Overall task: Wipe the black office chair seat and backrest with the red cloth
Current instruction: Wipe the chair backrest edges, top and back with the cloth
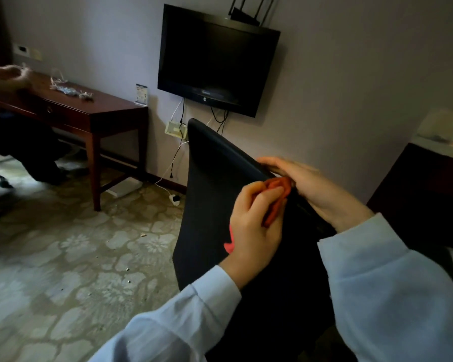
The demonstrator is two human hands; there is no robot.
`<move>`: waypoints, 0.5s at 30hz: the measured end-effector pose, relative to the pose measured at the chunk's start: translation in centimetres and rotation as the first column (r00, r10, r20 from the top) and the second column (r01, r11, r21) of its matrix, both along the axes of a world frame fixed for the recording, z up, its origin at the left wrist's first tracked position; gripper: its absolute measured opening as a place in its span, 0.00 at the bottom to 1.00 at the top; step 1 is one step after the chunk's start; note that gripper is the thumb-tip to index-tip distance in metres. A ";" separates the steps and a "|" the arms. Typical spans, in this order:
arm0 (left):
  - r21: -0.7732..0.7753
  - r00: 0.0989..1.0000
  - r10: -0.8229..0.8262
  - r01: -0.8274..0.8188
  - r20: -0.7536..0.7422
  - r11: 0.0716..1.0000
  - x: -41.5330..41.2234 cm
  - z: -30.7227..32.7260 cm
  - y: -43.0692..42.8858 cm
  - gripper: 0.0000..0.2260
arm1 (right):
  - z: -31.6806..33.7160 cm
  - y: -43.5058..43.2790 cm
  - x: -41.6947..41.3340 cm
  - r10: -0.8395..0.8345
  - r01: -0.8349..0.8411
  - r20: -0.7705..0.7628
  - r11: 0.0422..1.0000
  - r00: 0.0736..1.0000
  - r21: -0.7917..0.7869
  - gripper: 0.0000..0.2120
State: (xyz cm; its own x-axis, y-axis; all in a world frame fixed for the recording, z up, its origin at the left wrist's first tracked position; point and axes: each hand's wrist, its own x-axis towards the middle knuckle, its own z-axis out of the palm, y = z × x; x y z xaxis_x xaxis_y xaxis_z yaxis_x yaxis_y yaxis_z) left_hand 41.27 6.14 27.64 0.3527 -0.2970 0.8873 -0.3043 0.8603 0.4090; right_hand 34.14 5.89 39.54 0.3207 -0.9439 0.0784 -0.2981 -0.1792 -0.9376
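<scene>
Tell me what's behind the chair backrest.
Mostly wall: a TV mounted above, cables hanging below it, and a white wall box beside the top corner of the backrest. The low wall and floor straight behind it are covered.

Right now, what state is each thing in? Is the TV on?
backrest: tilted in this view.
red cloth: bunched up, pressed on the backrest.
left hand: grips the red cloth.
right hand: holds the backrest's top edge.
TV: screen dark.
desk drawer: shut.
</scene>
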 end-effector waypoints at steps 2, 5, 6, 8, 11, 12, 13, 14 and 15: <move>0.021 0.996 0.084 -0.083 -0.044 0.996 1.1 0.7 -1.8 0.07 | -0.2 0.3 -0.5 0.019 -0.019 -0.011 1.000 1.000 -0.018 0.13; 0.236 0.947 0.170 -0.106 -0.272 0.966 4.1 2.7 -5.4 0.05 | -0.3 0.9 -0.8 0.038 -0.039 -0.094 0.999 0.995 -0.005 0.16; 0.310 0.930 0.165 -0.058 -0.329 0.949 5.3 3.2 -6.6 0.04 | -0.3 1.1 -0.8 0.022 -0.028 -0.145 0.999 0.989 -0.035 0.16; 0.420 0.900 0.135 0.058 -0.415 0.906 7.2 3.6 -8.7 0.04 | -0.4 1.1 -0.9 -0.026 0.006 -0.206 0.995 0.978 -0.095 0.15; 0.468 0.866 0.155 0.099 -0.475 0.878 7.3 3.7 -9.2 0.05 | -0.5 0.9 -0.7 -0.080 0.064 -0.162 0.993 0.984 -0.104 0.13; 0.468 0.861 0.174 0.082 -0.477 0.880 6.5 3.7 -8.4 0.04 | -0.6 0.8 -0.6 -0.092 0.081 -0.126 0.993 0.988 -0.087 0.12; 0.455 0.861 0.182 0.063 -0.475 0.888 5.6 3.6 -7.2 0.02 | -0.6 0.8 -0.5 -0.097 0.092 -0.086 0.994 0.992 -0.062 0.11; 0.430 0.868 0.174 0.050 -0.465 0.901 4.6 3.4 -6.0 0.01 | -0.7 0.7 -0.4 -0.096 0.094 -0.044 0.995 0.994 -0.039 0.09; 0.395 0.882 0.153 0.041 -0.446 0.918 3.6 3.1 -4.6 0.01 | -0.9 0.6 -0.4 -0.098 0.097 -0.018 0.995 0.995 -0.028 0.08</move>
State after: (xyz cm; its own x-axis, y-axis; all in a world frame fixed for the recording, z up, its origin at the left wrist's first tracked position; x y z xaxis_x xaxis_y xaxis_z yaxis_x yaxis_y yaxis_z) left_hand 44.86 1.55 30.73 0.7160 -0.5442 0.4373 -0.0407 0.5928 0.8043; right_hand 33.72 6.50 38.66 0.2287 -0.9684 0.0991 -0.3330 -0.1734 -0.9268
